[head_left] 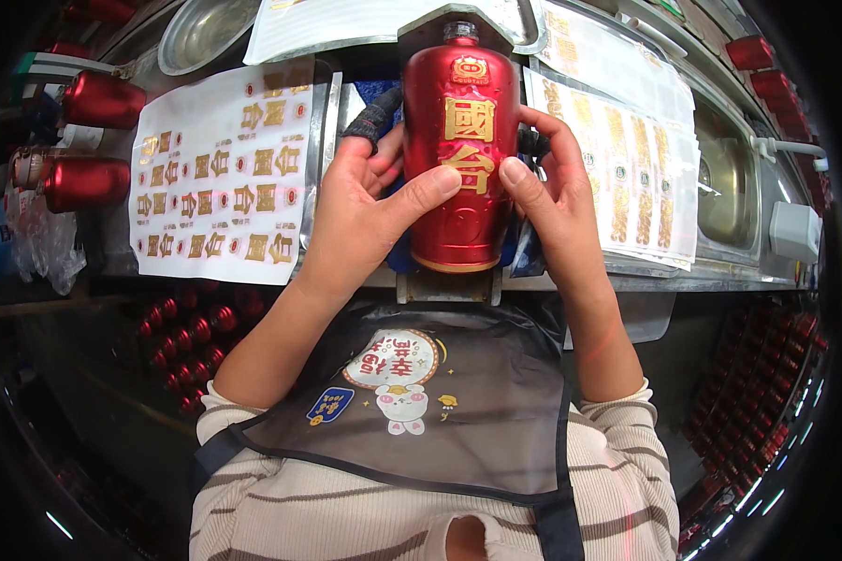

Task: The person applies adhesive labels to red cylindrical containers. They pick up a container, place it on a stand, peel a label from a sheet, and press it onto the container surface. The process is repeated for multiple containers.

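Note:
A glossy red bottle (458,229) with gold decals down its front lies in the middle, its dark neck pointing away from me. My left hand (374,192) grips its left side, the thumb pressed on the lower gold decal. From the right, my right hand (559,192) holds the bottle too, with the thumb tip at the decal's right edge. A dark finger cover (374,120) wraps a finger of my left hand; another dark cover shows partly behind the bottle on the right. The fingers behind the bottle are partly hidden. Beneath it are a metal holder (449,288) and some blue cloth.
A white sheet of gold decals (220,173) lies to the left, and more decal sheets (617,168) lie to the right. Beyond them are a metal bowl (210,37) and a sink basin (728,201). Red bottles (103,100) lie at far left; many more stand below the counter.

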Available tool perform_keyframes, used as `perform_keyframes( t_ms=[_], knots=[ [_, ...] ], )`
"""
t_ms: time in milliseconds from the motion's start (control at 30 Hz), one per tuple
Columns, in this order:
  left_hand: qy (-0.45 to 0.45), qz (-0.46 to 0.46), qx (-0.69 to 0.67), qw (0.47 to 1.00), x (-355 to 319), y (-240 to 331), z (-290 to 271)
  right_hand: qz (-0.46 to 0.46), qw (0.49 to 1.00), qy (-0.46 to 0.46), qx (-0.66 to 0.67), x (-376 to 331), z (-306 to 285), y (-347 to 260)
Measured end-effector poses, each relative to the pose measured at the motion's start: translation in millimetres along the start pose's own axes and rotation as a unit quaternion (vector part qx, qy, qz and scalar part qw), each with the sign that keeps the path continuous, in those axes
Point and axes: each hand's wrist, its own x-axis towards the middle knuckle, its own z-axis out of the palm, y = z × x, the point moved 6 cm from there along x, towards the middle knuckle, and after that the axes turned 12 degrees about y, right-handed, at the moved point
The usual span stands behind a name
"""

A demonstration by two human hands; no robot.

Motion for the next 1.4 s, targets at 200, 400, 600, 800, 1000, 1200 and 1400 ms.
perform_keyframes(
  t_ms=[200, 400, 600, 800, 1000, 1200, 1400],
  knots=[
    [0.004, 0.003, 0.012, 1.000, -1, -1, -2, -0.007, 1.000, 0.002, -0.023, 0, 1, 1],
    [0.017, -0.048, -0.074, 0.996, 0, 5, -1, 0.037, 0.999, -0.001, 0.018, 2, -3, 3],
    [0.035, 0.037, 0.005, 0.999, -3, -3, 0, 0.012, 1.000, 0.023, -0.003, -2, 7, -3],
    [0.027, 0.012, 0.011, 1.000, -7, 6, 6, 0.006, 0.999, 0.039, -0.022, -1, 9, -3],
    [0.034, 0.063, -0.044, 0.996, 1, 9, 11, 0.014, 0.998, 0.050, -0.048, 7, 3, -3],
    [0.031, 0.097, 0.020, 0.995, 12, 20, 20, -0.048, 0.994, 0.077, -0.055, 13, 10, -10],
    [0.029, 0.077, -0.021, 0.996, 16, 19, 20, -0.032, 0.995, 0.068, -0.062, 16, 8, -10]
  ],
)
